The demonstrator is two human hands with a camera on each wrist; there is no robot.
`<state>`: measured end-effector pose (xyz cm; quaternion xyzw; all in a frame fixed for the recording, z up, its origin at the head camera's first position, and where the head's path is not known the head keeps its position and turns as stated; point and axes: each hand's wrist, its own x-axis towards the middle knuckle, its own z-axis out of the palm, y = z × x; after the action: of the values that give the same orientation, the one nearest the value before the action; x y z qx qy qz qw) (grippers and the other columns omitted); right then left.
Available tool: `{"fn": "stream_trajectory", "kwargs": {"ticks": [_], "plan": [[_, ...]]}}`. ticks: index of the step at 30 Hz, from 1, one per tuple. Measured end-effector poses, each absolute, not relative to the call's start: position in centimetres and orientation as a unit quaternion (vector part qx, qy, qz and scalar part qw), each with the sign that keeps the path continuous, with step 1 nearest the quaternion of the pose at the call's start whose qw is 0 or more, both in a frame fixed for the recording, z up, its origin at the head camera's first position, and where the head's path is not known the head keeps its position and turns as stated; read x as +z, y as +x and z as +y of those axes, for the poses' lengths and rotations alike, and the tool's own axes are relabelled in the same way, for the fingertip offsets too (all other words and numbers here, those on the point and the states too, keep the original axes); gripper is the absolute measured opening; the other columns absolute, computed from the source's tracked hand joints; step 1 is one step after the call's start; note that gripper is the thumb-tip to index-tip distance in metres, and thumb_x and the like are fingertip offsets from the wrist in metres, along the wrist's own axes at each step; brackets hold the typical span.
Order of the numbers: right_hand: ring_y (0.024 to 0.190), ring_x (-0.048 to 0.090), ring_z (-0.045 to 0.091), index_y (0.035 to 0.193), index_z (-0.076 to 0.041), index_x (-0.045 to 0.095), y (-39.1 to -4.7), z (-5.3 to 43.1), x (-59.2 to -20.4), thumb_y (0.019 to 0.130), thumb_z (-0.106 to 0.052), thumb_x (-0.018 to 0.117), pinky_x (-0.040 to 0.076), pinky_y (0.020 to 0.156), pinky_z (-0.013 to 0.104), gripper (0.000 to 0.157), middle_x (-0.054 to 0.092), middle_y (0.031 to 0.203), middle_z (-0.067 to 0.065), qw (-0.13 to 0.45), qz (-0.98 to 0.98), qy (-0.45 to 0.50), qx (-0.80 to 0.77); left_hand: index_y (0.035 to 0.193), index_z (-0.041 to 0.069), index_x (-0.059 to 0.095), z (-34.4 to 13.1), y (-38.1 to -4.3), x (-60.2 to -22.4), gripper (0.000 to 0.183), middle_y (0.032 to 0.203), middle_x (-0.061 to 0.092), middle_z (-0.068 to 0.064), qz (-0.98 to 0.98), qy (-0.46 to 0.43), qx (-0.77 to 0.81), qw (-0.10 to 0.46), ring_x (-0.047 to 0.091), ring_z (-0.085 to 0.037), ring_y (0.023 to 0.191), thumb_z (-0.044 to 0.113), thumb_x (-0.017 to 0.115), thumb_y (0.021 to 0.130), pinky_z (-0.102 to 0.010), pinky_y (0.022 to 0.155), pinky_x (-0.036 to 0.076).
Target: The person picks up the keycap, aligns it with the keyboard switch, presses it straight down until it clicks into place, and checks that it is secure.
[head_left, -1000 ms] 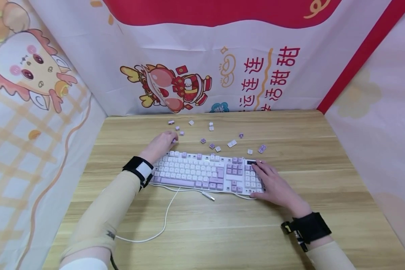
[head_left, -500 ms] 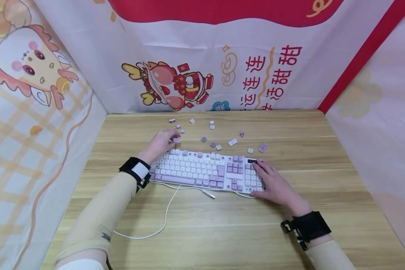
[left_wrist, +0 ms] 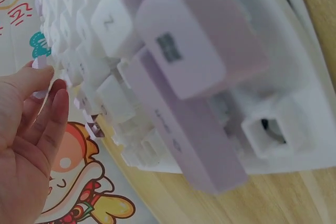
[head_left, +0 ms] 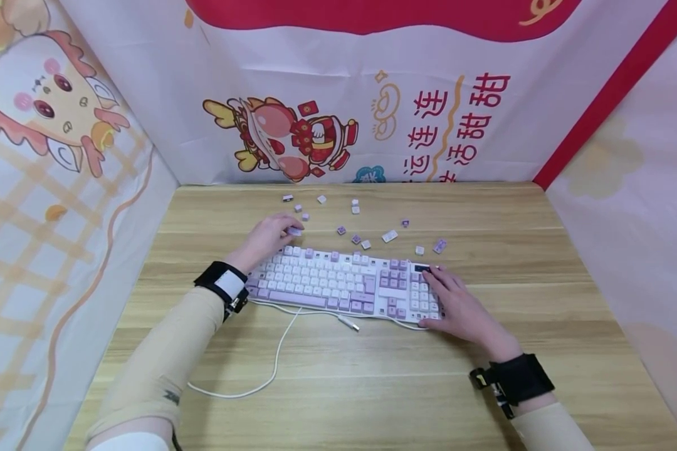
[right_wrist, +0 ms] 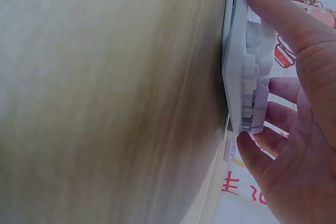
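A white and purple keyboard lies on the wooden table, with bare switch spots among its keys. Beyond its far left corner my left hand pinches a light purple keycap between thumb and fingers. The left wrist view shows that keycap at the fingertips, past the keyboard's corner keys. My right hand grips the keyboard's right end, thumb at the near edge and fingers over the far part. In the right wrist view the thumb and fingers of this hand span the keyboard's side.
Several loose keycaps lie behind the keyboard, among them a long white one and a long purple one. A white cable with a USB plug runs along the near side. Printed cloth walls the table's back and sides.
My left hand has lifted the purple keycap slightly and shifted it a little to the right, where more of it shows. My right hand keeps its place on the keyboard.
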<state>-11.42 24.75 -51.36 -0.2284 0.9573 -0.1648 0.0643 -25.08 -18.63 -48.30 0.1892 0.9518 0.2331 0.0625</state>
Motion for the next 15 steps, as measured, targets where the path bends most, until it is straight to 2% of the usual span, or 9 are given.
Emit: {"fn": "stream_trajectory", "kwargs": {"ticks": [10, 15], "plan": [[0.150, 0.023, 0.045, 0.155, -0.002, 0.030, -11.4, 24.8, -51.2, 0.076, -0.048, 0.083, 0.034, 0.117, 0.060, 0.106, 0.026, 0.162, 0.025, 0.062, 0.956, -0.231, -0.169, 0.119, 0.014, 0.068, -20.4, -24.3, -47.5, 0.024, 0.122, 0.071, -0.008, 0.951, 0.188, 0.234, 0.072, 0.062, -0.030, 0.121, 0.018, 0.068, 0.096, -0.051, 0.106, 0.047], [0.150, 0.023, 0.045, 0.155, -0.002, 0.030, -11.4, 24.8, -51.3, 0.076, -0.049, 0.083, 0.034, 0.116, 0.060, 0.105, 0.027, 0.162, 0.024, 0.064, 0.956, -0.229, -0.169, 0.120, 0.014, 0.068, -21.5, -23.7, -47.1, 0.025, 0.117, 0.072, -0.007, 0.954, 0.182, 0.230, 0.069, 0.065, -0.028, 0.112, 0.019, 0.067, 0.096, -0.049, 0.100, 0.050]]}}
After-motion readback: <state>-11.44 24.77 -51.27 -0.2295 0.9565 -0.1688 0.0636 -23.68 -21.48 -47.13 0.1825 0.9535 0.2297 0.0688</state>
